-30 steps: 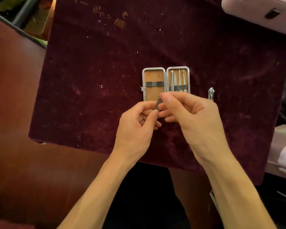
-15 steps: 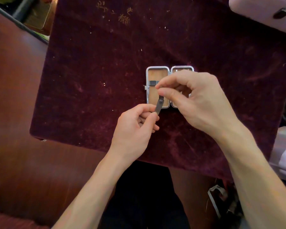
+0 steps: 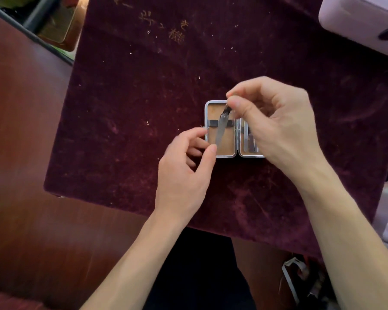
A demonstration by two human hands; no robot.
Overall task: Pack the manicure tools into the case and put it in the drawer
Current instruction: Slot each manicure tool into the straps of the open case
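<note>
Open on the cloth, hinged flat like a small book: a metal-framed manicure case (image 3: 224, 130) with rounded corners, bright chrome rim and tan, matte lining. Across the left half, a dark elastic strap (image 3: 213, 123), flat and taut. Over that half, held on a slant, a slim steel manicure tool (image 3: 221, 128), smooth and tapering to a narrow lower tip, its upper end pinched between thumb and forefinger of the right hand (image 3: 276, 121) (remaining fingers curled loosely above the case's right half). In the right half, partly hidden beneath that hand, several thin metal implements (image 3: 249, 142) side by side, pale and glinting. At the lower left corner of the case, the left hand (image 3: 184, 171), thumb tip touching the rim near the tool's lower end, forefinger against the left edge, other fingers bent inward and holding nothing visible. Beneath everything, a deep burgundy velvet mat (image 3: 143, 108), plush and scuffed, flecked with pale specks and marked with faded gold characters near its far edge. Under the mat, a glossy reddish-brown wooden table (image 3: 27, 153). At the far right corner, a pale lilac box (image 3: 363, 16), smooth-sided with a dark clasp.
</note>
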